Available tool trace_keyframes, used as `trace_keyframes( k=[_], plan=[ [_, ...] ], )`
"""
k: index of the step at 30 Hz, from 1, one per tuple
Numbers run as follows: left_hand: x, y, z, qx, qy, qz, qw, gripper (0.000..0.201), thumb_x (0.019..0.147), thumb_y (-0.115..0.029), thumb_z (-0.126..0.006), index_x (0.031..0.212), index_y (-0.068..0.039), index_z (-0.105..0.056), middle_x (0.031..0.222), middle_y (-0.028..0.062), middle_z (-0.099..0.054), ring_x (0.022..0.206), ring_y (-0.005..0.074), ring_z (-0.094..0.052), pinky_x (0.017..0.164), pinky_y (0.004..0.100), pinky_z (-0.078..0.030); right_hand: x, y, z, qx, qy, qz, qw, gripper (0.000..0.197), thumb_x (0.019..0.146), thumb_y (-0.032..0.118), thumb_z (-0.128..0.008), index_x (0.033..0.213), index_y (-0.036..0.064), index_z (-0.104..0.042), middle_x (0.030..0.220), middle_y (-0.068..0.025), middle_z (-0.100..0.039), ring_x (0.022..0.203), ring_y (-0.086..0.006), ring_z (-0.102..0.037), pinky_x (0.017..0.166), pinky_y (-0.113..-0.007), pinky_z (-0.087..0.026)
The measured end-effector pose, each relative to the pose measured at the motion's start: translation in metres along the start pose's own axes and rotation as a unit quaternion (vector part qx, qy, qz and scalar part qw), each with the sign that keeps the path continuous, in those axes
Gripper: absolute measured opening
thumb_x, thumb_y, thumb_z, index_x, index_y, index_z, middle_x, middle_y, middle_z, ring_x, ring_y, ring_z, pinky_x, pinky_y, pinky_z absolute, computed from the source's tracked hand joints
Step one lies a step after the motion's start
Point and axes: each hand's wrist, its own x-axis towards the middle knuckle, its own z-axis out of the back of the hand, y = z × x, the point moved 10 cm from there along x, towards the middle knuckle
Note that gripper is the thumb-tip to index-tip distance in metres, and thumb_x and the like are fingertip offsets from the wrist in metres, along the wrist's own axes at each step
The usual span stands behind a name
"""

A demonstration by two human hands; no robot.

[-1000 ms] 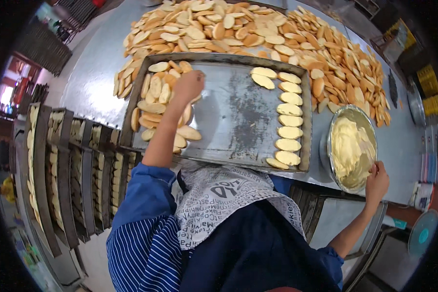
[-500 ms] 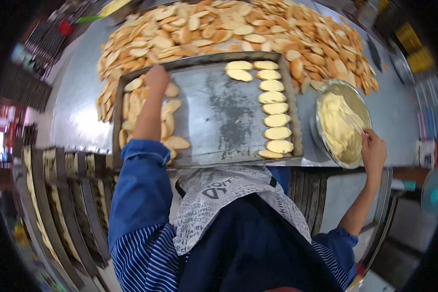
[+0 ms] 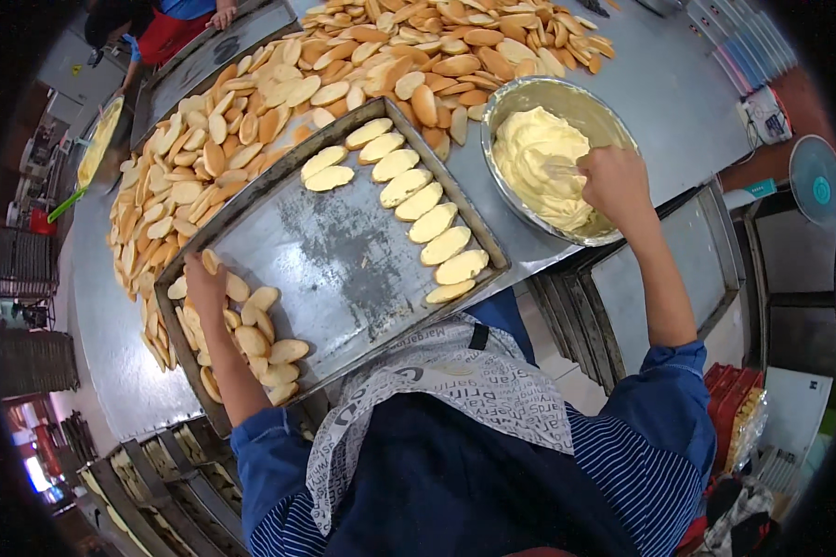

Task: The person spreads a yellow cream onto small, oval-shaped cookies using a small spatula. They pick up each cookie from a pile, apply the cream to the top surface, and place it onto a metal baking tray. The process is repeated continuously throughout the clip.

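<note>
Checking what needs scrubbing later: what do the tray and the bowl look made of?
The tray looks like dull grey sheet metal, its floor worn and blotched. The bowl looks like stainless steel: a bright, reflective rim and wall. The exact alloys cannot be told.

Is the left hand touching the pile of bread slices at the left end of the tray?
Touching. The head view shows the left hand resting on the bread slices heaped in the metal tray, with no gap visible.

A single head-worn fisheye view looks steeply down, close over the metal tray (image 3: 344,269) and steel table (image 3: 678,93).
</note>
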Motion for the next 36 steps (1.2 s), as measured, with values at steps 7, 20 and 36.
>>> trace_keyframes(
  k=[7, 20, 36],
  plan=[
    [-0.057, -0.056, -0.009, -0.711, 0.163, 0.223, 0.647, 0.049, 0.094, -0.024, -0.052, 0.132, 0.002, -0.035, 0.122, 0.0174, -0.053, 0.102, 0.0208, -0.06, 0.086, 0.0308, -0.052, -0.01, 0.015, -0.009, 0.111, 0.058, 0.022, 0.992, 0.012, 0.065, 0.008, -0.063, 0.074, 0.0073, -0.07, 0.062, -0.0175, -0.06, 0.058, -0.0341, -0.059, 0.056, -0.041, -0.046],
    [-0.12, -0.206, -0.05, -0.81, 0.307, 0.218, 0.449, 0.05, 0.096, -0.025, -0.047, 0.134, 0.004, -0.033, 0.13, 0.0193, -0.047, 0.111, 0.025, -0.055, 0.097, 0.0317, -0.048, -0.024, -0.026, -0.024, 0.211, 0.139, -0.094, 0.963, 0.015, 0.071, 0.012, -0.067, 0.084, 0.0102, -0.073, 0.067, -0.0171, -0.063, 0.06, -0.0329, -0.06, 0.059, -0.039, -0.046],
    [-0.13, -0.249, -0.044, -0.818, 0.329, 0.244, 0.403, 0.048, 0.097, -0.025, -0.045, 0.135, 0.001, -0.034, 0.129, 0.0185, -0.048, 0.109, 0.0218, -0.056, 0.092, 0.0294, -0.05, -0.032, -0.056, -0.048, 0.394, 0.121, -0.126, 0.902, 0.018, 0.073, 0.008, -0.067, 0.09, 0.0029, -0.072, 0.066, -0.0106, -0.066, 0.058, -0.0156, -0.06, 0.058, -0.031, -0.045]
  ],
)
